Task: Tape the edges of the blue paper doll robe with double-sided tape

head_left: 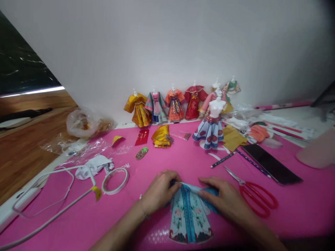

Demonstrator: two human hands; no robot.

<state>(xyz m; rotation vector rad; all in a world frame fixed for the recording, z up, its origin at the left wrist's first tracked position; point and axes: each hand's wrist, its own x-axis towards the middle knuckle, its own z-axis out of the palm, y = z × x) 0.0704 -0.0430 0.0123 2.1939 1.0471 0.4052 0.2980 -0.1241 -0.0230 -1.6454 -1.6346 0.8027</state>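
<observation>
A small light-blue doll garment with a teal centre band, floral print and dark hem lies spread on the pink mat. My left hand pinches its upper left part between thumb and fingers. At the upper right edge, my right hand has its thumb on the blue cloth and its index finger stretched out above it. Red-handled scissors lie just right of my right hand. A roll of white tape rests on the mat to the left of my left hand.
Dressed miniature mannequins stand along the wall. A mannequin in a blue-white skirt is nearer. A black phone and pencils lie right. A white cable crosses the left; yellow cloth sits mid-mat.
</observation>
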